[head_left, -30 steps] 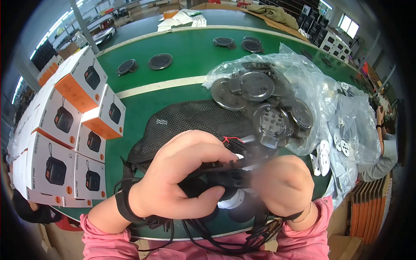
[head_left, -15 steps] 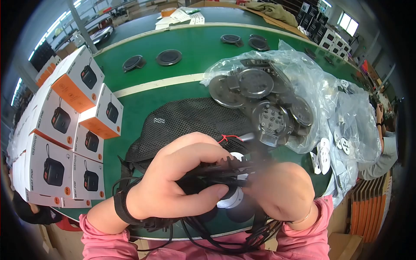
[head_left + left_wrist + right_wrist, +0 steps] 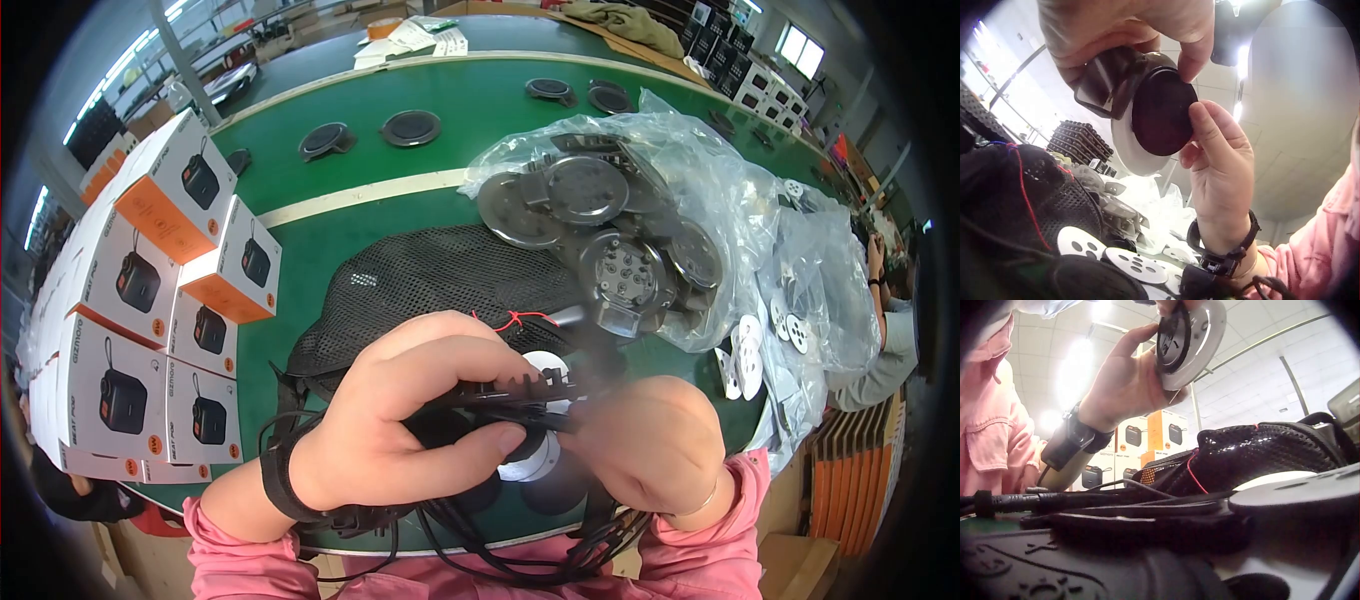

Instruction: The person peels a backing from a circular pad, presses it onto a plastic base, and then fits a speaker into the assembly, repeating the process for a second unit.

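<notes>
My left hand (image 3: 430,400) grips a round, dark translucent plastic housing (image 3: 1104,81) with a squarish tab, thumb below and fingers above in the head view. A black disc (image 3: 1163,115) lies against it, and a white disc (image 3: 1124,149) shows behind. My right hand (image 3: 655,440) pinches the black disc at its edge, its thumb on the disc's face in the left wrist view. The right wrist view shows the white disc (image 3: 1210,344) upright beside the black one. Part of the held stack is hidden by my fingers in the head view.
A black mesh bag (image 3: 420,275) with a red tie lies beyond my hands. Similar round housings (image 3: 590,190) pile on clear plastic (image 3: 740,200), with white holed discs (image 3: 747,358) nearby. Boxes (image 3: 110,385) stack at left. Round parts (image 3: 411,127) sit on the green belt; cables (image 3: 500,560) lie in front.
The round parts on the green belt have slid to the right, and another has come out from behind the boxes. Both hands keep their hold, with the right hand shifted slightly downward.
</notes>
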A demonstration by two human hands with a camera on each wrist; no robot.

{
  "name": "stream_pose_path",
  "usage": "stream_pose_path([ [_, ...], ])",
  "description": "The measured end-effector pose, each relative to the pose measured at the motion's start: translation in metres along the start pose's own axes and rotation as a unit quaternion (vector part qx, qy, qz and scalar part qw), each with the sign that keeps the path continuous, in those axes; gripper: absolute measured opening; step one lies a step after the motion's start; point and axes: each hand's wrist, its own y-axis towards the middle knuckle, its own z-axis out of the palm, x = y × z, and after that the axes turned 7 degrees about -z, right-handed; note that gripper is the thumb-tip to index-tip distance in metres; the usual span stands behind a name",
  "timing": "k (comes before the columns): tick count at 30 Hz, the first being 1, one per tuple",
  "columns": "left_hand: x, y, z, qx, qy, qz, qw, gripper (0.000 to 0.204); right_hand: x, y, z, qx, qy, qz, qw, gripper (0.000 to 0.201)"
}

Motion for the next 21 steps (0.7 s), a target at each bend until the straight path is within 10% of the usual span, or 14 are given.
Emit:
stream_pose_path([
  [21, -0.0031, -0.0031, 0.0016, -0.01, -0.015, -0.076, 0.997, 0.02, -0.0006, 0.0018, 0.0052, -0.015, -0.01, 0.01, 1.0, 0.033],
])
